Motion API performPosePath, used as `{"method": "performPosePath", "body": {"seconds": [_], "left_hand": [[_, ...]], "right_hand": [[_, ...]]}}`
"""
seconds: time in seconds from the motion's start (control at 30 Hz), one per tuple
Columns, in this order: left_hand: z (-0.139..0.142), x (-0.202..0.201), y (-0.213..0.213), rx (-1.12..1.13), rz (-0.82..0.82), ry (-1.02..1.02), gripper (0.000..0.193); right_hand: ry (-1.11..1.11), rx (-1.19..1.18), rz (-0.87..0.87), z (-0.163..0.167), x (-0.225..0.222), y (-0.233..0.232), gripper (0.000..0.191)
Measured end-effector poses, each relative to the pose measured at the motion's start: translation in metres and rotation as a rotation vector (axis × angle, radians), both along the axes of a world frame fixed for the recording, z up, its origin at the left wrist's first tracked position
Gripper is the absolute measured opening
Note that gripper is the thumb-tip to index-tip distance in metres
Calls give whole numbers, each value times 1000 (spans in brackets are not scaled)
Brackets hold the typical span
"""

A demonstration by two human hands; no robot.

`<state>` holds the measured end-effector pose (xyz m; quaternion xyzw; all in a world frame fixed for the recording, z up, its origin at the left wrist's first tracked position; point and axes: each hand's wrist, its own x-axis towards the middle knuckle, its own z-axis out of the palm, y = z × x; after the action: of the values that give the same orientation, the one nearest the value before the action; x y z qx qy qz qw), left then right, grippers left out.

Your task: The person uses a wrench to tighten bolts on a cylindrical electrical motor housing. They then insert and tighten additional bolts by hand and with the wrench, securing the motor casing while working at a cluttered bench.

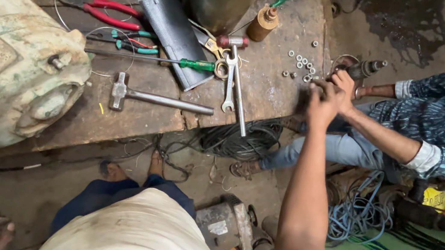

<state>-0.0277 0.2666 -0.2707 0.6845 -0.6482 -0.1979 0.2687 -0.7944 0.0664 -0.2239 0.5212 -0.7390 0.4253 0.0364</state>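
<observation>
- Reaching forward, the right hand (324, 103) has its fingers curled at the bench (114, 118) corner; it is blurred, so I cannot tell whether they pinch anything.
- Left hand: not in view.
- Just beside that hand, a co-worker's hand (344, 82) touches it; the co-worker's other hand grips a dark shaft (366, 68) just off the bench edge.
- Loose nuts (301, 64) lie scattered on the bench, just left of both hands and near the edge.
- Further left on the bench: spanners (231, 87), a green-handled screwdriver (184, 63), a hammer (148, 97), red pliers (111, 12) and an oil bottle (265, 21).
- At the bench's far left sits a big pale motor housing (6, 74); below the bench edge, black cable (244, 138) coils on the floor.
- Risks, as I judge them: two hands crowded at one spot could pinch fingers if the shaft turns or slips; a knock could send nuts off the edge into the cable; bare feet (113, 172) sit under the bench edge, where a dropped tool would land.
</observation>
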Motion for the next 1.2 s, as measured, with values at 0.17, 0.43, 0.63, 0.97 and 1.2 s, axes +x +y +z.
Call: {"method": "performPosePath", "body": {"seconds": [0.17,0.43,0.63,0.97,1.2], "left_hand": [[5,3,-4,133,-5,-15,25],[-3,12,3,87,-14,-58,27],[20,-9,0,178,43,-242,25],[140,-85,-31,75,31,117,20],[151,-104,-31,10,-29,69,20]], "right_hand": [[-325,-88,-51,3,-14,4,11],[-333,55,-127,-15,-6,18,15],[-966,53,-38,-21,41,35,13],[-1026,318,608,-18,332,16,17],[-1066,326,723,-29,431,-27,15]]}}
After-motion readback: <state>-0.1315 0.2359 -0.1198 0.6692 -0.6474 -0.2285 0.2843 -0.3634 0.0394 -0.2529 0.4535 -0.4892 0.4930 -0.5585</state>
